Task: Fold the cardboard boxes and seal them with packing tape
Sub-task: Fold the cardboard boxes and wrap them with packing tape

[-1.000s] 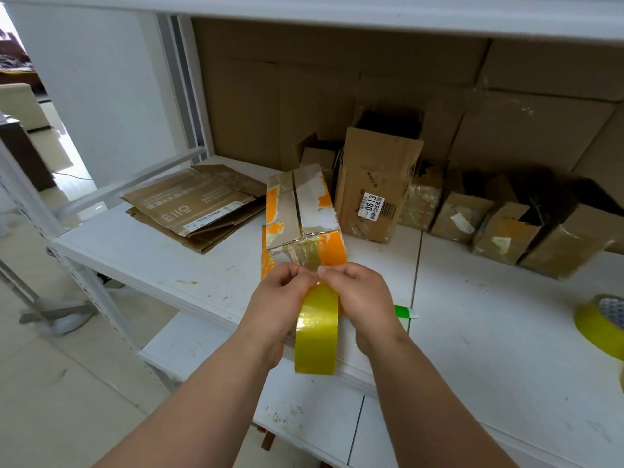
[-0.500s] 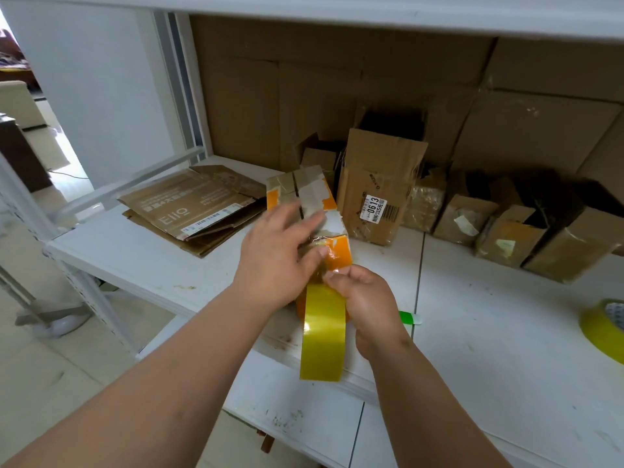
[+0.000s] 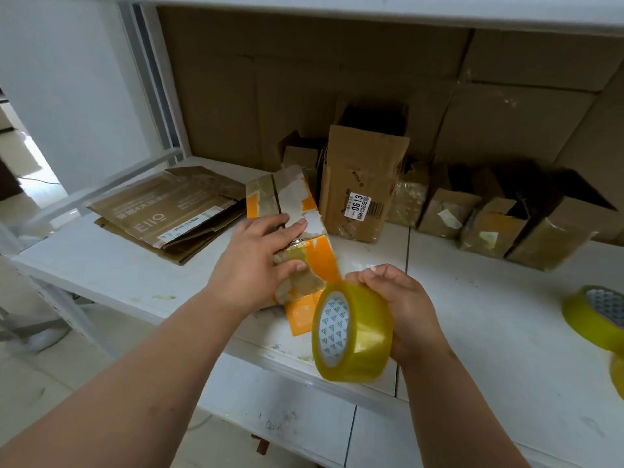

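Note:
A small orange and brown cardboard box [image 3: 297,211] with torn paper and old tape lies on the white shelf [image 3: 472,315] in front of me. My left hand [image 3: 256,265] presses flat on the box's top and near corner, fingers straight, thumb on the taped end. My right hand [image 3: 401,309] grips a yellow roll of packing tape [image 3: 354,332] held on edge just right of the box, near the shelf's front edge. Whether a strip of tape runs from the roll to the box is hard to tell.
Flattened cardboard boxes [image 3: 169,211] lie at the left of the shelf. A tall open box with a 0613 label [image 3: 361,184] and several small taped boxes [image 3: 489,228] stand along the back. Two more tape rolls [image 3: 597,315] sit at the right edge.
My left hand left the tape and moved onto the box, pressing it down. My right hand swung the roll to the right and turned it so its core faces me.

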`<state>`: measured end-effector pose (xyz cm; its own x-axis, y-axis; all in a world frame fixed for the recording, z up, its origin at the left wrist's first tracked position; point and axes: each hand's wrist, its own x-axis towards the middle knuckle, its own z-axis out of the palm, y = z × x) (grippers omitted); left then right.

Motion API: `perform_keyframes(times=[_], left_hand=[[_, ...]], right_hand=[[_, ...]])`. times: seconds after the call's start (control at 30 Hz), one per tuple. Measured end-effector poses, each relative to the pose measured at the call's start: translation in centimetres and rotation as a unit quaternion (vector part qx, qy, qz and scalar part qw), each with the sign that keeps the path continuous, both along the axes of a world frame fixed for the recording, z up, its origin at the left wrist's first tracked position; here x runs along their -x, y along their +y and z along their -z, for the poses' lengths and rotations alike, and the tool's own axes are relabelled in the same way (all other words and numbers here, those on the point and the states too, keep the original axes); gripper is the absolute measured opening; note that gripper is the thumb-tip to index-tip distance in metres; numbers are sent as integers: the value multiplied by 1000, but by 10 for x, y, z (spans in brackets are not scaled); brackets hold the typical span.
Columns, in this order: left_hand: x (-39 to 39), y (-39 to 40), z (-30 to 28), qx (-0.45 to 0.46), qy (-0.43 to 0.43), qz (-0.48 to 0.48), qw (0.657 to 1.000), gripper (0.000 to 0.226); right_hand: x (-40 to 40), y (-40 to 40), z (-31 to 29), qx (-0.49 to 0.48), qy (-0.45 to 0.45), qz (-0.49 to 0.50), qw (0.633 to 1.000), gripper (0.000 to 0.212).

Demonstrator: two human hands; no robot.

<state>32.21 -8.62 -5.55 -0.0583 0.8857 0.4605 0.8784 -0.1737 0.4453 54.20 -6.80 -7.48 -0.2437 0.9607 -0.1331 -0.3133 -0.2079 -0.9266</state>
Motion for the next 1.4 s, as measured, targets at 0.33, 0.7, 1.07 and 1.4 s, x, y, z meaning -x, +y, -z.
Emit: perform_keyframes(times=[0.33,0.7,1.07,1.4], left_hand=[[25,0,-48,137,82,63,985,67],[1,-19,-6,74,135,50,987,52],[-1,-11,-20,172,213,113,955,51],[0,-28,-16,249,-74,123,958,72]], right_hand=[[-21,10,-19,-31,-33,10,999,25],[-2,-2,-38,-48,-98,8,994,34],[-20,-12,-46,-54,-107,80,990,21],[-10,-20,-55,-99,-143,24,984,20]])
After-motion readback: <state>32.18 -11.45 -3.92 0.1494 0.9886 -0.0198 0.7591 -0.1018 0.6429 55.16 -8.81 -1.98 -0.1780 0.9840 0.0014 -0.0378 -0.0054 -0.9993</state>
